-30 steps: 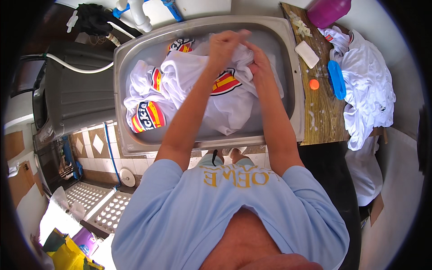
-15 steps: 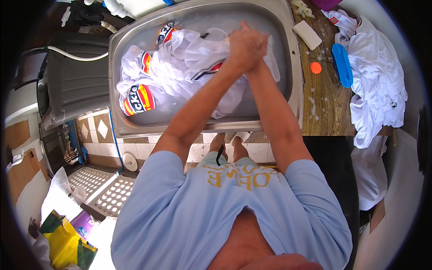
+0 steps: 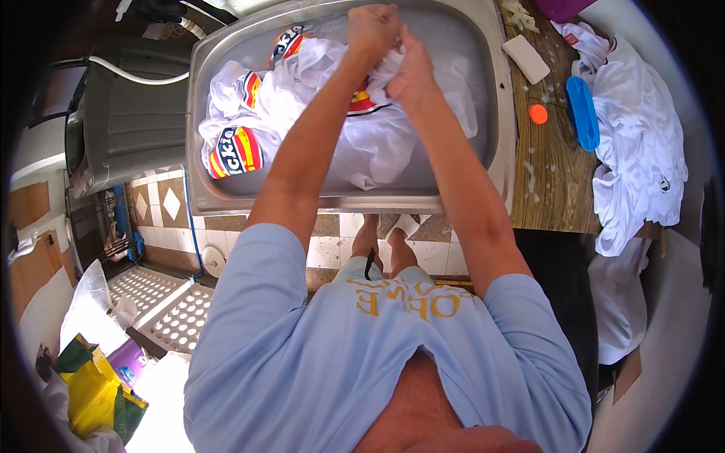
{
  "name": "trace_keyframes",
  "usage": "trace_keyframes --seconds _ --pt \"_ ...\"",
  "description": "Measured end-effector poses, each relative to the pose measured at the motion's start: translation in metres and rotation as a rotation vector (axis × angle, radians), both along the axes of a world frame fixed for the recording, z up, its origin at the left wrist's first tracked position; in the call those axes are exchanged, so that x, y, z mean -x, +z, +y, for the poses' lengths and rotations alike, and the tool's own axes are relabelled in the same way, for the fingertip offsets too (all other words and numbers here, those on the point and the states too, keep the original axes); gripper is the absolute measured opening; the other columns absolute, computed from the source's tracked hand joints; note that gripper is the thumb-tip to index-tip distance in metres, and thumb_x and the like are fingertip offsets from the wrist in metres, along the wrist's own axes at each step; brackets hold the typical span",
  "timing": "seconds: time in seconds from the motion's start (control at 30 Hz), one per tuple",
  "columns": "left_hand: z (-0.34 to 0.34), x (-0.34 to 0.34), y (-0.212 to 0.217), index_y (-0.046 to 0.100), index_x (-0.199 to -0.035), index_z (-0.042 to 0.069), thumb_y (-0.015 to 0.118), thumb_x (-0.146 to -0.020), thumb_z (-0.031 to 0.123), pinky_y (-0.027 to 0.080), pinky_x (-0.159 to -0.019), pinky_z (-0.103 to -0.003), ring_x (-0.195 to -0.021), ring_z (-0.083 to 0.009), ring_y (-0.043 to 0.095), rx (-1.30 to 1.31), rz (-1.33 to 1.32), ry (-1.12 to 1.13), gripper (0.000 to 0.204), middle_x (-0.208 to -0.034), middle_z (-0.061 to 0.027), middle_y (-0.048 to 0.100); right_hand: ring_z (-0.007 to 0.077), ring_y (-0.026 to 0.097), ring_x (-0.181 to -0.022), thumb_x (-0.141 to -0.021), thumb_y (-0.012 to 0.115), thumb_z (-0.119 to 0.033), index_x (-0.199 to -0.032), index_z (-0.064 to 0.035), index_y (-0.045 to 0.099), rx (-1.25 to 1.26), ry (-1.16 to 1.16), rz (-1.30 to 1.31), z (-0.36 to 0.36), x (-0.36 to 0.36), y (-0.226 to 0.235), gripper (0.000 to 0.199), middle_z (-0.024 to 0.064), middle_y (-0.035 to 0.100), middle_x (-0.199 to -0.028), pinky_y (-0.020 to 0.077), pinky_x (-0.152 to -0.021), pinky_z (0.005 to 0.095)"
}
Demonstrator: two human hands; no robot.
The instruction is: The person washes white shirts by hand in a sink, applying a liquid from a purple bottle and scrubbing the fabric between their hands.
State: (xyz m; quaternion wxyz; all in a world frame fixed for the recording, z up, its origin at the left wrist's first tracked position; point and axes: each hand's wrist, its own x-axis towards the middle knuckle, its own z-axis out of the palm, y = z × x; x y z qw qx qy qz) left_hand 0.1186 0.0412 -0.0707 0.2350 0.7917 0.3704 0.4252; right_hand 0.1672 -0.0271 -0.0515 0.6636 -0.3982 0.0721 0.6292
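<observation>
A wet wooden bench (image 3: 555,189) carries a white bar of soap (image 3: 526,59), a small orange disc (image 3: 538,114), a blue oblong plastic brush (image 3: 583,113) and heaped white cloth (image 3: 642,151). A yellow-green bag (image 3: 94,392) sits on the floor.

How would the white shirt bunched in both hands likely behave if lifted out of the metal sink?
The white shirt is crumpled in folds, so it would likely hang limp. It looks wet in the metal sink, so probably heavy and dripping. The left hand and right hand grip bunched cloth, suggesting a fistful is needed.
</observation>
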Motion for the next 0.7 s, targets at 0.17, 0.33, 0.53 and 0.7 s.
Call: trace_keyframes --seconds 0.17,0.33,0.53,0.7 --pt "-0.038 -0.027 -0.013 0.056 -0.063 0.006 0.061 -0.077 0.013 0.045 -0.052 -0.035 -0.051 -0.0296 0.055 -0.074 -0.063 -0.065 0.017 -0.060 -0.0169 0.055 0.0258 0.052 -0.099 -0.081 0.058 -0.053 -0.099 -0.0141 0.055 -0.639 0.210 0.499 -0.003 -0.033 -0.072 0.043 0.0036 0.057 -0.102 0.0452 -0.073 0.0462" --pt "-0.013 -0.002 0.011 0.057 -0.055 0.001 0.060 -0.073 0.010 0.047 -0.054 -0.035 -0.050 -0.0295 0.055 0.091 -0.221 0.035 0.020 -0.054 -0.0140 0.055 0.0191 0.055 -0.088 -0.094 0.040 -0.045 -0.095 -0.0120 0.054 0.139 0.033 -0.038 -0.002 0.000 -0.003 0.035 0.0032 0.057 -0.096 0.0458 -0.073 0.0347" --pt "-0.069 -0.026 0.004 0.053 -0.058 0.005 0.061 -0.079 0.017 0.042 -0.051 -0.038 -0.051 -0.0347 0.051 -0.065 -0.139 -0.108 0.025 -0.057 -0.0198 0.052 0.0298 0.055 -0.081 -0.090 0.048 -0.044 -0.105 -0.0108 0.047 -0.419 0.075 -0.496 0.012 -0.049 -0.110 0.037 0.0065 0.057 -0.090 0.0441 -0.071 0.0506" --pt "-0.004 0.035 0.005 0.054 -0.054 0.001 0.065 -0.079 0.030 0.038 -0.048 -0.030 -0.046 -0.0149 0.042 0.267 -0.110 0.127 0.040 -0.049 -0.0043 0.050 0.0325 0.057 -0.088 -0.091 0.052 -0.039 -0.110 -0.0045 0.045 0.071 -0.092 0.115 0.007 -0.006 -0.019 0.040 0.0150 0.057 -0.105 0.0452 -0.074 0.0584"
